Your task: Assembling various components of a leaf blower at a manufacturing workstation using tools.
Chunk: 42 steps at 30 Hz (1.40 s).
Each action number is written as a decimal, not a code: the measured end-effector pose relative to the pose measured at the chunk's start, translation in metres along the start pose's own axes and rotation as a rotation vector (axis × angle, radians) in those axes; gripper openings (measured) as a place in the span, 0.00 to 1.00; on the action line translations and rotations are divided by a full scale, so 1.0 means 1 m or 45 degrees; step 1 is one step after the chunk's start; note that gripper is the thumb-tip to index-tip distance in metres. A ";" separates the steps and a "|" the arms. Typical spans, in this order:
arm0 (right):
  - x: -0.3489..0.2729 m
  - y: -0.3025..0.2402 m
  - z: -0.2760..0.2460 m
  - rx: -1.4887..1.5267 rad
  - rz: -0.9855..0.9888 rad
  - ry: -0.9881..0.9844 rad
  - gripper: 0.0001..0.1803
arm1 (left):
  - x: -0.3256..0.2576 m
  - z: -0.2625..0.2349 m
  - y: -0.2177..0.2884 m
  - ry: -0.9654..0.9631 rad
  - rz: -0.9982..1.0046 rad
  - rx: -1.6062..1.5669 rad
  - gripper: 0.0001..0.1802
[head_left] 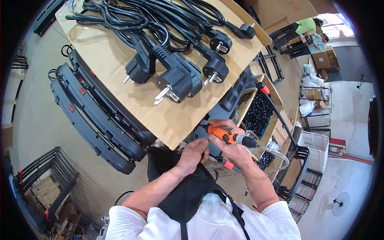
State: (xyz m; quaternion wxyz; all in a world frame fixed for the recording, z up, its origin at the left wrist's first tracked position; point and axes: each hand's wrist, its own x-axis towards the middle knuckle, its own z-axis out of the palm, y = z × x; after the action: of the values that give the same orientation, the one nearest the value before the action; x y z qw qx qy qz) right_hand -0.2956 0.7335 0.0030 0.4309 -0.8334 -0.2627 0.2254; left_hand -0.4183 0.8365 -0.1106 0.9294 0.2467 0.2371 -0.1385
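Note:
My right hand (233, 149) is wrapped round an orange air screwdriver (222, 134), its clear hose (276, 149) looping off to the right. The tool's front end points left, over a dark grey plastic machine body (215, 114). Close beside it, my left hand (192, 154) has thumb and fingers pinched together, next to my right fingers; what they hold, if anything, is too small to make out. Above both hands lies a cardboard sheet (176, 127) bearing black power cords (120, 18) with thick two-pin plugs (180, 78). It hides part of the machine body.
Curved dark grey plastic housings (94, 120) stand in a row at left. A wooden bin (276, 96) of small black parts (258, 114) is right of my hands. Black tube frames (50, 172) stack at lower left. Two people (306, 34) work far at upper right.

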 end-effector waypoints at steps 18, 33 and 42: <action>-0.022 0.000 -0.059 0.395 -0.022 0.236 0.29 | 0.034 0.013 0.021 0.171 -0.066 -0.341 0.13; -0.005 0.100 -0.242 0.370 -0.157 0.359 0.30 | 0.214 0.178 0.001 0.044 -0.238 -0.557 0.13; 0.032 0.153 -0.320 0.396 -0.176 0.397 0.29 | 0.298 0.235 -0.008 -0.014 -0.286 -0.611 0.13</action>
State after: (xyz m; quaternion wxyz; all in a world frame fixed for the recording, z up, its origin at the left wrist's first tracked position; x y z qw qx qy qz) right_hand -0.0414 0.4864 0.0389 0.6040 -0.7616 -0.2115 0.1019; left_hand -0.0807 0.6643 -0.0854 0.9414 -0.0094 0.2840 -0.1820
